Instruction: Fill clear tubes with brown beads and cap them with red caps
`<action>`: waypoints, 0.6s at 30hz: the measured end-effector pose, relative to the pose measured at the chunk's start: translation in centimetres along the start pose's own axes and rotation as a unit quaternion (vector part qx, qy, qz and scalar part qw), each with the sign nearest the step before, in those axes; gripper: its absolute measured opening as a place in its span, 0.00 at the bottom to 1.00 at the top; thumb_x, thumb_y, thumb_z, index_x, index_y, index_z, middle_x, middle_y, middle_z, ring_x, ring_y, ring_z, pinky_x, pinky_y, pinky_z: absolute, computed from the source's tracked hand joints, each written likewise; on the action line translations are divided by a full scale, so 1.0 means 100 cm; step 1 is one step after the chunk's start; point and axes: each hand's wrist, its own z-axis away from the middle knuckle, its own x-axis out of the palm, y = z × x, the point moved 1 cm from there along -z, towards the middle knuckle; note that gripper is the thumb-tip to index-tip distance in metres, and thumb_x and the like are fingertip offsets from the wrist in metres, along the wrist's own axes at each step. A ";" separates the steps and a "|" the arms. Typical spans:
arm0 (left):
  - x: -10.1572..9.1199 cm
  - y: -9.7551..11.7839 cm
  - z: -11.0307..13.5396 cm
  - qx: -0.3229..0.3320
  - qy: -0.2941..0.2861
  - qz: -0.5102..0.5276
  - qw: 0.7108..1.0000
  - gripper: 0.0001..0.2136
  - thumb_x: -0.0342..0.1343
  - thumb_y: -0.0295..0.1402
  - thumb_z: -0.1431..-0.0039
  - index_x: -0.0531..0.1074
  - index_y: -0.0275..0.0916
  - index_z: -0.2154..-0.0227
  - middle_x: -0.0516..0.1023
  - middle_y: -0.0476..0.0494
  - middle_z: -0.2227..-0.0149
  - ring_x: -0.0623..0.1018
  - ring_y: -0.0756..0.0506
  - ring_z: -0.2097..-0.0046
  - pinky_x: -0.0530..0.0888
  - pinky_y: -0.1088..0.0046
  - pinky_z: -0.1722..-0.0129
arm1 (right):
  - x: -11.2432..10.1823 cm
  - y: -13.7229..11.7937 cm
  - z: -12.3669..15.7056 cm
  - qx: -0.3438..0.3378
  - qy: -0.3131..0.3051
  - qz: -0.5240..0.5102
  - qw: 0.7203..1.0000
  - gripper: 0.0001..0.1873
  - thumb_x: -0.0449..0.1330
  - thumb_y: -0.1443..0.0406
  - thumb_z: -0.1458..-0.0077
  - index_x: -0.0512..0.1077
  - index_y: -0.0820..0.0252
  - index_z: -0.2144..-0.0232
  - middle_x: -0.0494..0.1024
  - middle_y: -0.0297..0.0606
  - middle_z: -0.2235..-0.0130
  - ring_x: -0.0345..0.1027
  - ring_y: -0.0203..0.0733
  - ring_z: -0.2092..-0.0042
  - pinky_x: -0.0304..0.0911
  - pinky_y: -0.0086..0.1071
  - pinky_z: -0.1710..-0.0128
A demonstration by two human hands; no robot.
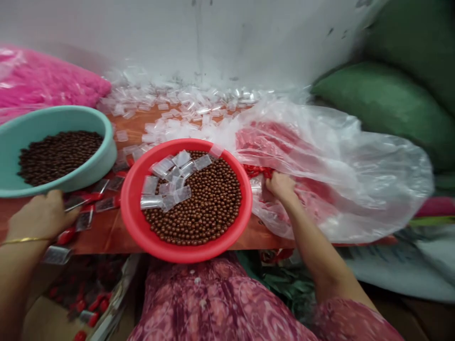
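Note:
My left hand (pixel 42 215), with a gold-coloured bangle at the wrist, is at the left beside the teal basin's near rim. Its fingers are curled, partly hidden and blurred, and a small clear plastic case (pixel 76 203) sits between thumb and fingers. At the right, my right hand (pixel 280 186) reaches into the mouth of a clear plastic bag (pixel 377 166) of red pieces. Its fingers close on small red plastic pieces (pixel 256 170), their tips hidden. Between my hands stands a red basin (pixel 186 255) with brown beads (pixel 202 203) and several clear cases (pixel 170 182) on top.
Dark brown beads fill part of a teal basin (pixel 106 156). Clear cases (pixel 199 102) are heaped along the wall. A pink-filled bag (pixel 46 80) lies back left, green sacks (pixel 384 104) at the right. Red-capped cases (pixel 106 203) lie on the table; more sit in a box (pixel 117 293) below.

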 end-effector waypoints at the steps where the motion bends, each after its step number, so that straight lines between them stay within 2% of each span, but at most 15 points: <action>1: -0.012 0.013 0.004 -0.004 -0.010 -0.033 0.999 0.15 0.46 0.43 0.44 0.68 0.34 0.68 0.74 0.43 0.75 0.71 0.46 0.73 0.61 0.76 0.74 | 0.001 -0.003 0.002 -0.005 0.000 0.011 1.000 0.21 0.50 0.65 0.44 0.71 0.76 0.54 0.73 0.65 0.54 0.69 0.61 0.50 0.62 0.48 0.54; 2: -0.024 0.030 0.009 0.019 0.000 -0.038 0.999 0.16 0.45 0.41 0.43 0.68 0.33 0.63 0.76 0.41 0.70 0.73 0.45 0.68 0.63 0.76 0.71 | 0.001 -0.006 0.004 -0.012 0.000 0.020 1.000 0.21 0.50 0.66 0.44 0.70 0.78 0.54 0.73 0.66 0.54 0.69 0.62 0.51 0.62 0.48 0.54; 3: -0.035 0.049 0.013 0.052 0.037 -0.030 0.998 0.17 0.44 0.41 0.41 0.68 0.32 0.58 0.76 0.40 0.65 0.73 0.45 0.63 0.65 0.75 0.67 | 0.002 -0.008 0.007 -0.021 0.000 0.026 0.999 0.22 0.50 0.66 0.45 0.70 0.79 0.54 0.73 0.67 0.54 0.68 0.63 0.51 0.62 0.48 0.55; 5: -0.053 0.089 0.020 0.136 0.123 -0.002 0.983 0.16 0.43 0.39 0.38 0.70 0.34 0.57 0.76 0.42 0.63 0.73 0.44 0.61 0.66 0.72 0.62 | 0.001 -0.008 0.012 -0.042 0.008 0.042 0.998 0.22 0.50 0.65 0.45 0.71 0.80 0.56 0.73 0.67 0.54 0.68 0.64 0.51 0.62 0.47 0.55; 6: -0.058 0.108 0.022 0.199 0.139 0.004 0.970 0.16 0.42 0.37 0.37 0.71 0.36 0.59 0.76 0.42 0.65 0.73 0.44 0.62 0.66 0.71 0.62 | 0.001 -0.007 0.014 -0.056 0.016 0.054 0.997 0.21 0.50 0.65 0.45 0.71 0.79 0.56 0.74 0.67 0.55 0.68 0.64 0.51 0.63 0.47 0.56; 7: -0.061 0.127 0.023 0.274 0.136 0.011 0.952 0.14 0.41 0.34 0.37 0.72 0.37 0.61 0.75 0.43 0.67 0.72 0.44 0.63 0.66 0.71 0.63 | 0.001 -0.005 0.016 -0.069 0.024 0.067 0.995 0.20 0.50 0.65 0.45 0.71 0.78 0.57 0.74 0.66 0.56 0.68 0.63 0.51 0.63 0.46 0.56; 9: -0.060 0.158 0.019 0.408 0.090 0.011 0.908 0.14 0.42 0.27 0.39 0.73 0.40 0.59 0.75 0.43 0.65 0.72 0.45 0.63 0.66 0.70 0.64 | 0.002 0.000 0.019 -0.085 0.041 0.085 0.992 0.20 0.50 0.65 0.46 0.71 0.75 0.56 0.75 0.62 0.57 0.69 0.60 0.51 0.63 0.44 0.57; 11: -0.058 0.182 0.010 0.483 0.040 -0.005 0.875 0.16 0.44 0.23 0.42 0.72 0.41 0.57 0.76 0.42 0.63 0.72 0.45 0.61 0.67 0.70 0.63 | 0.004 0.006 0.019 -0.085 0.039 0.091 0.991 0.20 0.50 0.64 0.46 0.70 0.72 0.54 0.76 0.59 0.57 0.70 0.58 0.52 0.63 0.42 0.57; 12: -0.057 0.191 0.005 0.497 0.020 -0.014 0.868 0.16 0.44 0.23 0.42 0.72 0.41 0.56 0.76 0.42 0.62 0.73 0.45 0.61 0.67 0.70 0.62 | 0.006 0.009 0.019 -0.083 0.032 0.095 0.991 0.20 0.50 0.64 0.46 0.69 0.71 0.54 0.76 0.58 0.57 0.70 0.57 0.53 0.62 0.42 0.58; 14: -0.056 0.206 -0.001 0.482 -0.012 -0.027 0.875 0.14 0.45 0.26 0.42 0.74 0.38 0.58 0.77 0.39 0.64 0.74 0.44 0.60 0.68 0.69 0.61 | 0.008 0.013 0.018 -0.092 0.023 0.111 0.989 0.19 0.49 0.64 0.45 0.70 0.70 0.55 0.76 0.57 0.57 0.71 0.55 0.54 0.61 0.40 0.59; 18: -0.055 0.227 0.002 0.380 -0.083 -0.080 0.918 0.18 0.45 0.38 0.39 0.77 0.30 0.65 0.78 0.31 0.64 0.77 0.39 0.59 0.71 0.67 0.62 | 0.011 0.018 0.020 -0.141 0.059 0.113 0.982 0.17 0.47 0.65 0.44 0.72 0.69 0.61 0.77 0.56 0.60 0.71 0.52 0.58 0.59 0.37 0.64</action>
